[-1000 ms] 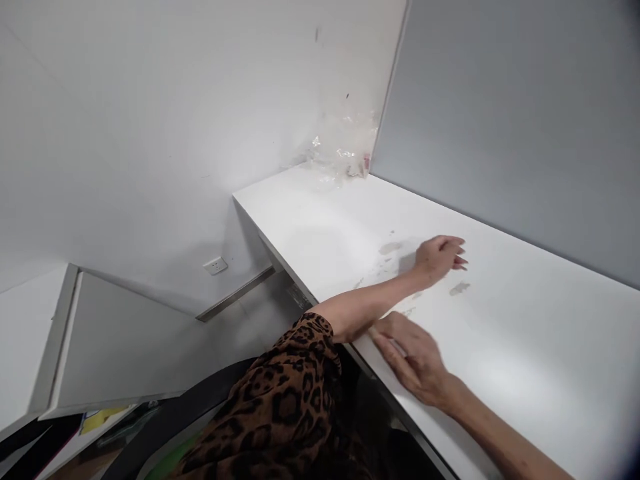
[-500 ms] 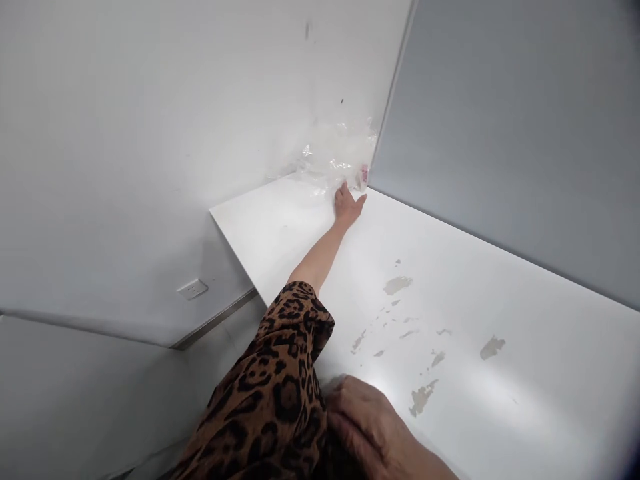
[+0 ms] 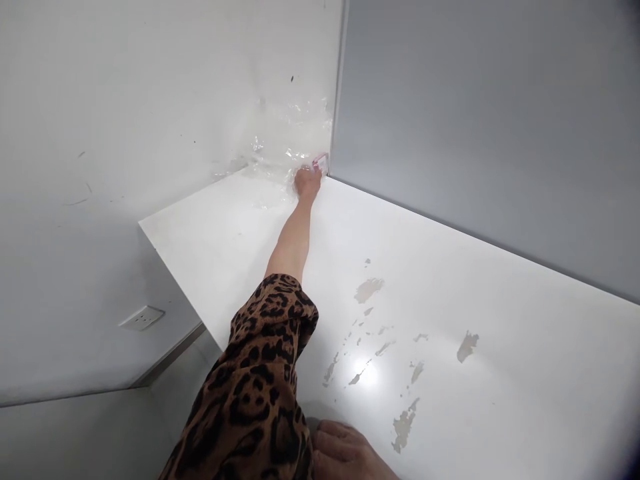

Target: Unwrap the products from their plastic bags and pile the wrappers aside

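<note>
At the far corner of the white tabletop, my left hand reaches out with its fingers closed on a crumpled clear plastic bag. A piece of the bag with pink-red print shows just beyond the thumb side. The leopard-print sleeve covers my upper left arm. Low in the picture, my right hand is at the near part of the tabletop, its fingers bent and pressed together. Their tips are partly hidden behind the sleeve, and what they hold, if anything, cannot be made out.
A white wall and a grey panel meet behind the corner. Grey-beige worn patches mark the tabletop. A wall socket sits below the tabletop's left edge.
My left hand has gone from spread fingers at the bag to closed on it. The view has shifted to the right, and less of my right arm shows.
</note>
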Available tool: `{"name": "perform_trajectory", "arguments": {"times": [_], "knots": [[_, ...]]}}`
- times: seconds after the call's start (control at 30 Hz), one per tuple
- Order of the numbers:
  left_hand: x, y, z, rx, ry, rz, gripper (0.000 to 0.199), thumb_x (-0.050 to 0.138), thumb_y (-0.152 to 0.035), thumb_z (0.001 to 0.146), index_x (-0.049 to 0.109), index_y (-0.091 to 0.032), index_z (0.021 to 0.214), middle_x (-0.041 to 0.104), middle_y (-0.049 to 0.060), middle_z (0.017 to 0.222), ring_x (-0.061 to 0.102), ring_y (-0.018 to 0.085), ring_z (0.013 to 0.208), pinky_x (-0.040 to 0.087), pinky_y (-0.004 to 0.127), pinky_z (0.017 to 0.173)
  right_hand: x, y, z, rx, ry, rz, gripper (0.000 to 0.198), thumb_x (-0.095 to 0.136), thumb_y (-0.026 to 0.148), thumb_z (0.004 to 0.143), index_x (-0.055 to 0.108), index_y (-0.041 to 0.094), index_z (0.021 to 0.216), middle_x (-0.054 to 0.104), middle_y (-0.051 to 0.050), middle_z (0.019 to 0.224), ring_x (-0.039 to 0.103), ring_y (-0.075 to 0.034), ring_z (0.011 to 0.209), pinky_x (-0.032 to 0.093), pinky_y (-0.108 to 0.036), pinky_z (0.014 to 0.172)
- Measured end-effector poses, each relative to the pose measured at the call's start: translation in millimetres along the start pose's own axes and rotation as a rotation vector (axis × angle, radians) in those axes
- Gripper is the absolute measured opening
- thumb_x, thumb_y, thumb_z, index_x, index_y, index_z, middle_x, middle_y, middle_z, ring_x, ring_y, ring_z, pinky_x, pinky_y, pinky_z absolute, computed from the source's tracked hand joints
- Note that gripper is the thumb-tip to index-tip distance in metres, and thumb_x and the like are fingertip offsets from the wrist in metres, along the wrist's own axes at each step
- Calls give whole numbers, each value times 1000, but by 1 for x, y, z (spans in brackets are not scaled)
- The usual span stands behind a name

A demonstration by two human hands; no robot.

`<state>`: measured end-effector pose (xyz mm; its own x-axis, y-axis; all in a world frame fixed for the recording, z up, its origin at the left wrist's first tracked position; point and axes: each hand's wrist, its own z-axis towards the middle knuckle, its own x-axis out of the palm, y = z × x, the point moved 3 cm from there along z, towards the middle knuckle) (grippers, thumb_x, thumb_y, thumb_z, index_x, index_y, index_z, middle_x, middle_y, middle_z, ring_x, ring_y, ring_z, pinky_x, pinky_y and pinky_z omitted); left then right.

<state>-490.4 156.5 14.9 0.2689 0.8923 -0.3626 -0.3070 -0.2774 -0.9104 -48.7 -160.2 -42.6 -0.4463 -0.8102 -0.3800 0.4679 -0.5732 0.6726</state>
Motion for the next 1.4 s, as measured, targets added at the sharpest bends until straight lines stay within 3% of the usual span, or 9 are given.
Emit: {"name": "perform_trajectory", "arguments": {"times": [0.13, 0.23, 0.5, 0.77, 0.93, 1.03, 1.2, 1.3, 1.4], "knots": [[-24, 2, -28, 17, 17, 62, 39, 78, -23, 94, 46, -23, 72, 59, 3, 81, 62, 21, 89, 47, 34, 86, -13, 13, 16, 38, 133, 54, 50, 40, 56, 117, 39, 23, 79, 53, 0, 69, 48, -12, 64, 43, -26, 60], [-49, 1, -66, 47, 59, 69, 53, 81, -24, 92, 35, -24, 66, 42, -3, 70, 46, 15, 75, 36, 30, 75, -33, 27, 32, 181, 256, 161, 38, 39, 41, 118, 46, 22, 86, 62, -3, 80, 55, -14, 74, 45, -27, 68], [-99, -1, -213, 186, 346, -27, 56, 83, -38, 86, 33, -23, 67, 30, -7, 66, 29, 11, 67, 21, 28, 65, -44, 27, 36, 304, 329, 222, 34, 42, 38, 116, 62, 20, 94, 64, -4, 87, 57, -15, 81, 46, -28, 75], [-104, -36, -359, 375, 706, -39, 54, 79, -55, 85, 38, -23, 70, 36, -5, 72, 38, 13, 73, 28, 29, 69, -40, 22, 45, 290, 215, 147, 37, 45, 43, 112, 58, 20, 87, 62, -3, 80, 53, -14, 72, 43, -29, 70], [-97, -57, -414, 433, 863, -31, 59, 80, -56, 87, 34, -23, 71, 38, -4, 73, 39, 13, 72, 28, 31, 69, -61, 48, 24, 279, 176, 69, 37, 46, 43, 112, 64, 19, 90, 67, -4, 82, 57, -15, 71, 47, -29, 69], [-95, -59, -423, 435, 885, -40, 57, 80, -53, 88, 35, -23, 72, 40, -4, 74, 40, 14, 73, 29, 31, 70, -98, 72, -2, 283, 30, -103, 33, 48, 41, 113, 72, 20, 103, 74, -7, 92, 66, -18, 79, 55, -32, 72], [-92, -60, -423, 533, 856, -55, 57, 80, -53, 89, 36, -23, 70, 45, -3, 74, 40, 15, 73, 31, 32, 70, -182, 85, -29, 447, -497, -459, 34, 58, 55, 107, 73, 26, 115, 75, -14, 113, 70, -30, 102, 62, -49, 85], [-92, -63, -425, 655, 844, -64, 61, 79, -62, 87, 36, -24, 67, 49, -1, 73, 44, 18, 74, 35, 34, 75, -213, 70, -36, 519, -723, -590, 47, 61, 66, 100, 69, 29, 128, 66, -17, 139, 58, -39, 133, 55, -63, 105], [-94, -68, -430, 762, 882, -64, 63, 71, -79, 86, 43, -25, 68, 54, 2, 74, 49, 20, 76, 41, 37, 81, -224, 43, -46, 567, -745, -579, 65, 62, 77, 93, 65, 28, 136, 58, -18, 150, 46, -44, 148, 40, -71, 120]]}}
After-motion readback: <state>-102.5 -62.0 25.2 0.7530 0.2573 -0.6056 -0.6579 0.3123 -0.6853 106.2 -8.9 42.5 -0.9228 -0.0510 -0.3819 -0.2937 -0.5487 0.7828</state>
